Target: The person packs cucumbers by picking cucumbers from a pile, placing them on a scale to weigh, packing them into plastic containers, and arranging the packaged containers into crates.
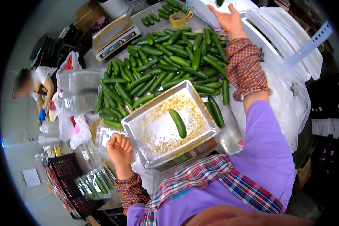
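Observation:
My left hand (119, 148) is closed, fingers curled, at the right edge of a clear plastic container (103, 139); whether it grips that edge is hidden. Stretched out at the top, my right hand (230, 22) has its fingers spread. Just beyond its fingertips a dark green cucumber (219, 2) is partly cut off by the frame's edge, apart from the fingers. Between my hands, a metal tray (136, 150) with yellowish residue holds a single cucumber (177, 123). Behind it lies a large heap of cucumbers (173, 56).
Beyond my right arm are a white foam box (248, 5), foam lids (282, 34) and plastic bags (282, 94). A scale (115, 35) and a tape roll (178, 19) stand farther back. At left are stacked containers (77, 81), packed cucumbers (96, 184) and another person (41, 81).

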The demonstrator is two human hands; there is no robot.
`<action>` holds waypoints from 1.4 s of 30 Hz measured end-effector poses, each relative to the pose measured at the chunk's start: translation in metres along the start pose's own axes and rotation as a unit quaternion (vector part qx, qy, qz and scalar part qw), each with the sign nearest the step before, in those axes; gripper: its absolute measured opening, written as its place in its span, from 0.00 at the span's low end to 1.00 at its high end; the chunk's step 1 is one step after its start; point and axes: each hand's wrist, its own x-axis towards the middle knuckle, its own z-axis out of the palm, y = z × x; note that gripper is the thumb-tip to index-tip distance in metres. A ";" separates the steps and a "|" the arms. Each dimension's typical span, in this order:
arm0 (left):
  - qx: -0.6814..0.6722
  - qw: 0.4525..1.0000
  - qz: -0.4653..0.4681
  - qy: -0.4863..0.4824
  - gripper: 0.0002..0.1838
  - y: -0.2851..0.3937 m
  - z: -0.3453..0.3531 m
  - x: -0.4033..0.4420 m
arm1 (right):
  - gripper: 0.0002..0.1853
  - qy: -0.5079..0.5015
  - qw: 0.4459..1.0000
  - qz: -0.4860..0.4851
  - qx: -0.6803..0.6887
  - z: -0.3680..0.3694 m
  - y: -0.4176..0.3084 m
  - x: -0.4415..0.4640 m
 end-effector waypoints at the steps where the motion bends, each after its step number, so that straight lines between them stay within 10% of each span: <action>1: -0.001 1.000 0.005 0.003 0.13 0.002 -0.001 -0.002 | 0.27 -0.035 0.989 0.022 -0.145 0.008 0.006 0.000; 9: -0.012 0.994 0.013 0.109 0.23 0.001 -0.019 -0.010 | 0.15 -0.069 0.729 0.176 -0.658 -0.038 0.112 -0.059; 13: -0.030 0.986 0.035 0.160 0.15 0.000 -0.038 -0.017 | 0.09 -0.145 0.564 0.058 -0.811 -0.080 0.163 -0.047; 21: 0.173 0.980 -0.058 0.085 0.13 -0.032 -0.042 -0.091 | 0.09 -0.254 0.391 -0.122 -0.876 -0.095 0.257 -0.019; 26: 0.182 0.945 -0.243 0.119 0.10 -0.064 -0.058 -0.144 | 0.11 -0.350 0.335 -0.089 -0.870 -0.105 0.298 -0.010; 28: 0.401 0.881 -0.228 0.108 0.16 -0.081 -0.075 -0.158 | 0.14 -0.360 0.272 -0.062 -0.890 -0.111 0.306 -0.014; 30: 0.340 0.890 -0.257 0.161 0.19 -0.102 -0.085 -0.167 | 0.19 -0.354 0.187 -0.022 -0.916 -0.103 0.310 -0.024; 42: 0.452 0.833 -0.272 0.167 0.21 -0.142 -0.102 -0.176 | 0.25 -0.255 0.282 -0.013 -0.925 -0.076 0.380 -0.005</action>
